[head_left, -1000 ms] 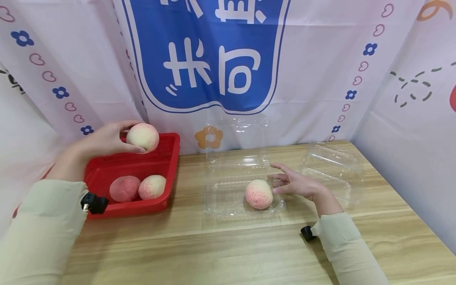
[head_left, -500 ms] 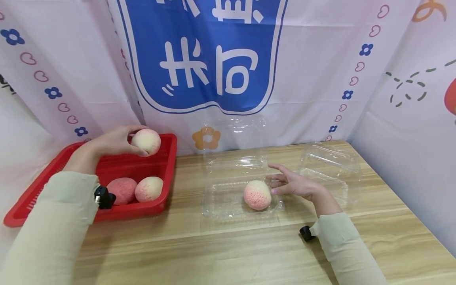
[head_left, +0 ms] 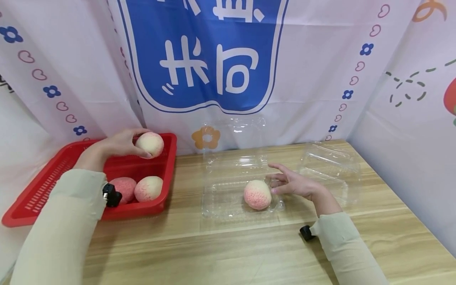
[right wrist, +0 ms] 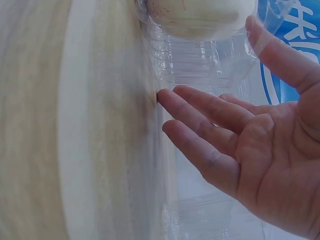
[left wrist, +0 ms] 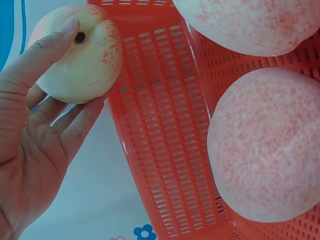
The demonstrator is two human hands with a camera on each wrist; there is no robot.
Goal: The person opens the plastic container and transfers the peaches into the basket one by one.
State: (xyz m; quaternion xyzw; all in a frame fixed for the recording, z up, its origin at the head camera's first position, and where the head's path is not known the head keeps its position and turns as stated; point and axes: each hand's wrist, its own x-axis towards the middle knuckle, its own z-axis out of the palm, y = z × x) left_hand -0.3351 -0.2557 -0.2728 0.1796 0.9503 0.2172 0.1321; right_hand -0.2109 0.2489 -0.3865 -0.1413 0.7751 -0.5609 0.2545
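In the head view my left hand point(head_left: 119, 144) holds a pale peach point(head_left: 150, 145) above the far side of a red basket point(head_left: 166, 166). The left wrist view shows the thumb point(left wrist: 52, 42) pressed near a dark hole in that peach, with fingers behind it. Two more peaches lie in the basket, a pinker one point(head_left: 123, 189) and a pale one point(head_left: 149, 188). Another peach point(head_left: 257, 194) sits at the right end of an open clear plastic box point(head_left: 224, 198). Beside it is my right hand point(head_left: 293, 183), fingers loosely extended and gripping nothing, close to the box's right edge.
A second clear plastic box point(head_left: 327, 170) lies behind the right hand. The first box's raised lid point(head_left: 235, 138) leans toward the cloth backdrop point(head_left: 306, 79). All stand on a wooden table point(head_left: 221, 253).
My left hand has moved right and slightly down with the peach, over the basket. The head view has shifted slightly. My right hand and the boxed peach keep their places.
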